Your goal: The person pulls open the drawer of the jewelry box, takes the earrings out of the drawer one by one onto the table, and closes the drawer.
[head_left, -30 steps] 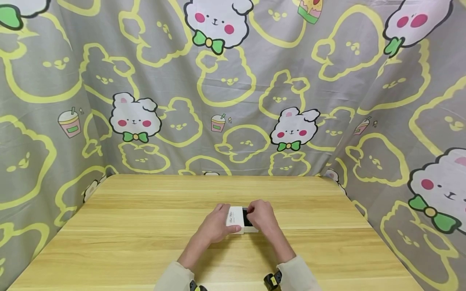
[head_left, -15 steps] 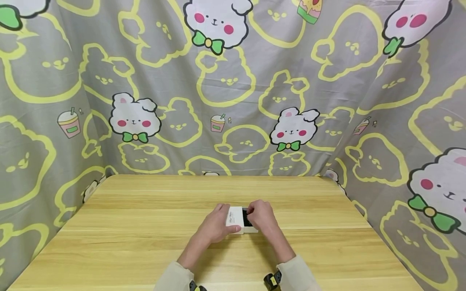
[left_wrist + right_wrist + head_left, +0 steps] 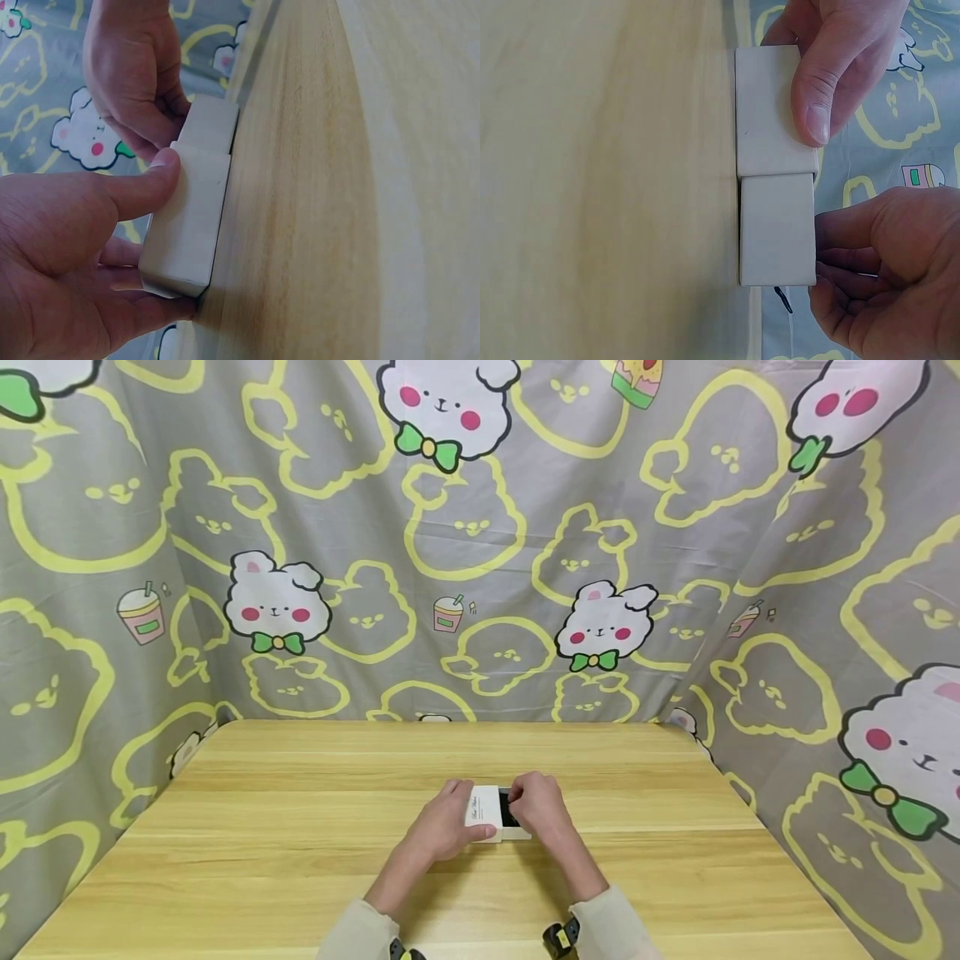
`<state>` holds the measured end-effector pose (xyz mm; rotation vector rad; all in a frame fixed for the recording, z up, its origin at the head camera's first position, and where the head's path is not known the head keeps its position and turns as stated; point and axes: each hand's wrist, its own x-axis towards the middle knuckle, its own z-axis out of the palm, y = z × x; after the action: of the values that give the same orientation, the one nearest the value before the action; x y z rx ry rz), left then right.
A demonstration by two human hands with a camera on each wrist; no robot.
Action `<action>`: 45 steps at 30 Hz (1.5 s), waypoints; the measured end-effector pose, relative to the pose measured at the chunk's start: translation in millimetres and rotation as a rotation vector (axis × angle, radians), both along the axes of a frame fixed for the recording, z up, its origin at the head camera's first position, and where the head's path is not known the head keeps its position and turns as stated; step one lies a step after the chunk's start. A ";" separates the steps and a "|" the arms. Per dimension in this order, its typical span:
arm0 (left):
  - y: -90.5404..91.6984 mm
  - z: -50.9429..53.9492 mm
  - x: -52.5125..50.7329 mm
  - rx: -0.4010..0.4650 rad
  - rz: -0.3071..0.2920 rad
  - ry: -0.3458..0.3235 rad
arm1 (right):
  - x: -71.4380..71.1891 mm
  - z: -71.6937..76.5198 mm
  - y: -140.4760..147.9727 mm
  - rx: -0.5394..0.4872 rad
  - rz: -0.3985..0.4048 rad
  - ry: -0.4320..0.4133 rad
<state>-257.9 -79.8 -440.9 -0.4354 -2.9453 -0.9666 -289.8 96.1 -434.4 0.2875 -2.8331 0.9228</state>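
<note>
A small white drawer-style box lies on the table in the head view, its printed sleeve (image 3: 483, 810) at left and its inner tray (image 3: 516, 833) slid partly out to the right. Black lining (image 3: 506, 814) shows inside the tray. My left hand (image 3: 442, 825) grips the sleeve, thumb on the near side and fingers round the far side. Over the tray, my right hand (image 3: 538, 806) has its fingers curled down at the opening; whether they pinch something is hidden. In the right wrist view a thin black ribbon tab (image 3: 783, 299) sticks out past the tray's end.
The box sits on a light wooden table (image 3: 300, 877). Grey curtains (image 3: 360, 527) with yellow outlines and white cartoon animals hang behind it and at both sides. A dark wrist device (image 3: 561, 938) is by the right sleeve.
</note>
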 end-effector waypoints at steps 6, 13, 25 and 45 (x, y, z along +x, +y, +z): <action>0.1 0.0 0.4 0.002 0.001 -0.006 | 0.7 0.1 -0.4 -0.009 -0.002 -0.013; -0.2 0.0 0.9 0.004 0.000 -0.004 | 1.6 0.7 -1.0 -0.020 -0.010 -0.032; 0.1 -0.9 0.9 -0.001 0.004 -0.010 | 2.6 0.6 -0.5 -0.035 -0.014 -0.043; 0.3 1.0 0.7 -0.010 0.002 -0.005 | 0.5 3.9 2.4 -0.028 -0.006 -0.049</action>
<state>-257.2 -79.6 -439.8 -0.4311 -2.9559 -0.9545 -289.3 98.4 -430.5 0.2565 -2.8613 0.9808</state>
